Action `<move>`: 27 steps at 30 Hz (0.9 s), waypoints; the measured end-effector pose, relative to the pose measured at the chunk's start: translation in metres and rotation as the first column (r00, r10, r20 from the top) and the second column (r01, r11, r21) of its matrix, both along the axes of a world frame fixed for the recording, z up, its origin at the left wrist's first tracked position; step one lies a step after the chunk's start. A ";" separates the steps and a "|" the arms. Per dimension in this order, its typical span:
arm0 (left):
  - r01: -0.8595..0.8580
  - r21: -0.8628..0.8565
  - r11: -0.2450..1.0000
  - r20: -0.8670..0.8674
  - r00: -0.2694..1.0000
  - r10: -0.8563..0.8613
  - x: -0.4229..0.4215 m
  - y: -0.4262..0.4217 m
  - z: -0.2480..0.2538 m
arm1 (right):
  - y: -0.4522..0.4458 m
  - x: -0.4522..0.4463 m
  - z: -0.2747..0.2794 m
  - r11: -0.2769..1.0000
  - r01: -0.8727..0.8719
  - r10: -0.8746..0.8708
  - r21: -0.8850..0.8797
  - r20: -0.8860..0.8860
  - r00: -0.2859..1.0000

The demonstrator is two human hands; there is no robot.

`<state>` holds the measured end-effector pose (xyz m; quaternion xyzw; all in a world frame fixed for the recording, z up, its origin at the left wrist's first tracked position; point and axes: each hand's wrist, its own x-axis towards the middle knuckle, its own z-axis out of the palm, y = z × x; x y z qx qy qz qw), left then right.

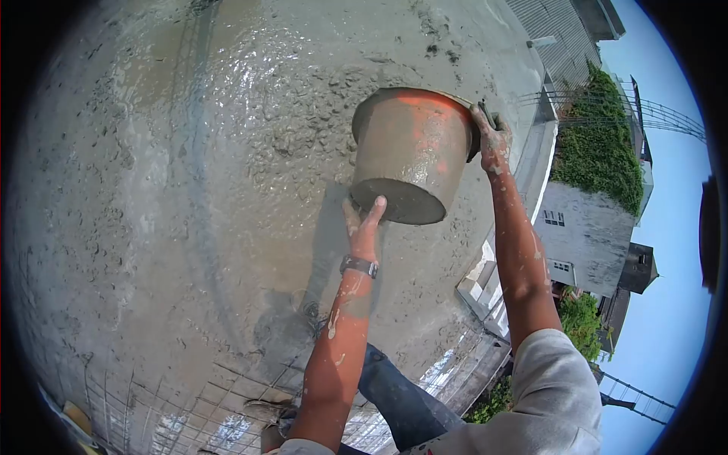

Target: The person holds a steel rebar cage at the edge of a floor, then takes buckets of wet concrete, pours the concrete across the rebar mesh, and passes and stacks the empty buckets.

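Note:
An orange bucket coated in grey cement (413, 148) is tipped over the wet concrete (250, 174), its base facing me and its rim away. My left hand (364, 227) supports the lower edge of the base, thumb and fingers spread against it; a watch is on that wrist. At the right side of the rim, my right hand (491, 140) is closed round the edge or handle. Splashes of cement mark both forearms. The bucket's inside is hidden.
Steel rebar mesh (227, 394) lies at the bottom left, near my feet. The slab's raised edge (542, 167) runs along the right. Beyond it stand a grey building (588, 231), ivy (599, 144) and a corrugated roof (557, 38).

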<state>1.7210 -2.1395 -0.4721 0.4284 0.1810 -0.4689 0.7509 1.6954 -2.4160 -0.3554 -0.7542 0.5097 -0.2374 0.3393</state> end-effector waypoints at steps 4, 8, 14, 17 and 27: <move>-0.180 -0.010 0.984 -0.218 0.960 0.173 -0.019 0.082 -0.001 | 0.044 -0.005 -0.020 0.990 -0.095 0.114 0.105 -0.200 0.973; -0.330 -0.003 0.944 -0.459 0.839 0.292 -0.062 0.230 -0.031 | 0.210 0.029 -0.011 0.840 -0.272 0.497 0.469 -0.464 0.733; -0.760 0.100 0.643 -0.445 0.543 0.712 -0.152 0.495 -0.028 | 0.512 0.057 -0.020 0.331 -0.563 0.944 0.757 -0.269 0.194; -0.944 0.075 0.323 -0.365 0.275 0.890 -0.202 0.634 0.002 | 0.690 0.034 -0.007 0.090 -0.613 0.996 0.785 -0.077 0.048; -0.897 0.309 -0.315 0.040 -0.318 0.947 -0.519 0.941 0.124 | 1.114 -0.172 0.062 -0.887 -0.461 0.409 -0.016 0.435 -0.802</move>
